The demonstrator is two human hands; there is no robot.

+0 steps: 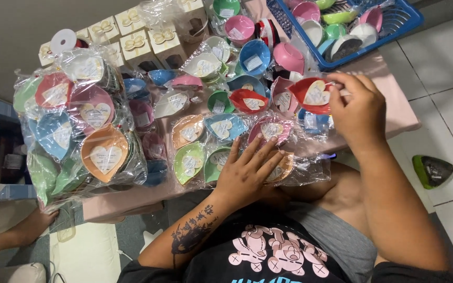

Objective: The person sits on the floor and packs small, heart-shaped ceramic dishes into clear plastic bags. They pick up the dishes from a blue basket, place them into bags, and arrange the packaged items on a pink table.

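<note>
the right hand point(356, 107) pinches the plastic wrap of a red dish point(313, 95), held above the worktop point(389, 112). the left hand point(248, 170), fingers spread, lies flat on an orange dish point(280, 166) at the near edge. wrapped dishes point(205, 141) lie all around, a bagged stack point(77, 123) sits to the left, and a blue basket point(405, 23) of bowls stands beyond.

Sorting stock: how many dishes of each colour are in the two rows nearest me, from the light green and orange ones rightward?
Green dishes: 2
Orange dishes: 2
Blue dish: 1
Pink dish: 1
Total: 6
</note>
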